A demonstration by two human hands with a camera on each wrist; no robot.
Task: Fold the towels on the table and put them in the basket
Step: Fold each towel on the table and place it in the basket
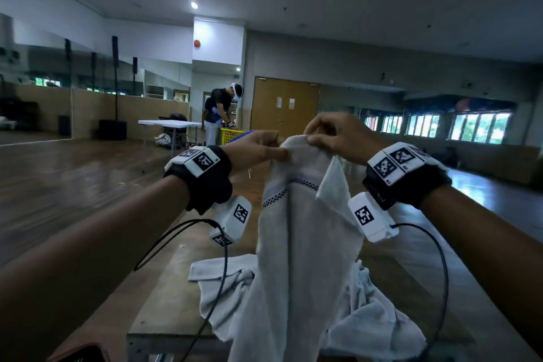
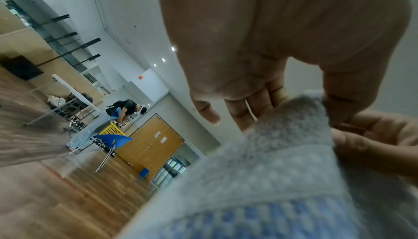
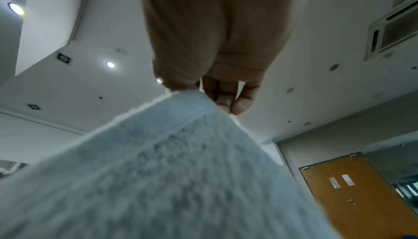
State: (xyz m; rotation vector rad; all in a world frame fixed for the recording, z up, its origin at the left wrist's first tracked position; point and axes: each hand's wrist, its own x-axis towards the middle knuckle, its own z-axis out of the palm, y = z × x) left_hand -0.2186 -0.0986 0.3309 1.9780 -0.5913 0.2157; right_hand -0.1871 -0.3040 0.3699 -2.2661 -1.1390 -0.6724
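Note:
A white towel (image 1: 296, 229) with a blue checked stripe hangs bunched from both my hands, held up at chest height above the table (image 1: 164, 297). My left hand (image 1: 264, 147) pinches its top edge at the left, and my right hand (image 1: 329, 135) pinches the same edge just beside it. In the left wrist view the thumb and fingers of my left hand (image 2: 325, 110) nip the towel (image 2: 271, 171). The right wrist view shows my right hand (image 3: 203, 89) pinching the towel (image 3: 169, 162) at its upper corner. More white towels (image 1: 367, 317) lie crumpled on the table below.
The table's near edge runs across the bottom of the head view. Far behind, another person (image 1: 220, 112) bends over a yellow basket (image 1: 232, 135) next to a white folding table (image 1: 170, 123). A blue chair (image 2: 113, 141) stands on the wooden floor.

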